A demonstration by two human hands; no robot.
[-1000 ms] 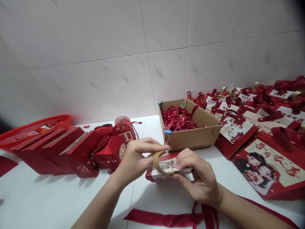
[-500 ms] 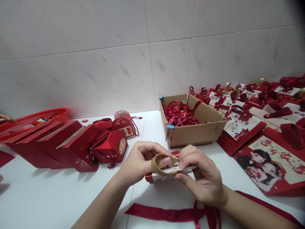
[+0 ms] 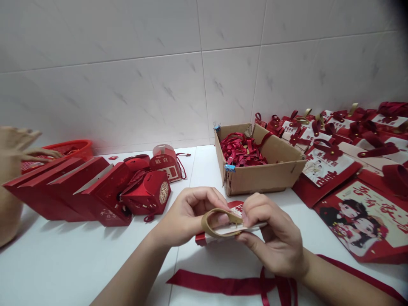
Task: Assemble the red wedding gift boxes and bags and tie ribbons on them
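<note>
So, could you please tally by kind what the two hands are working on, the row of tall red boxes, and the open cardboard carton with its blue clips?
Tan strap: 1
Red-and-white box under the hands: 1
Tall red boxes: 4
Open cardboard carton: 1
Blue clips: 2
Total: 9

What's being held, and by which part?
A red box: left hand gripping its tan strap at the loop; right hand pinching its white flap.
</note>
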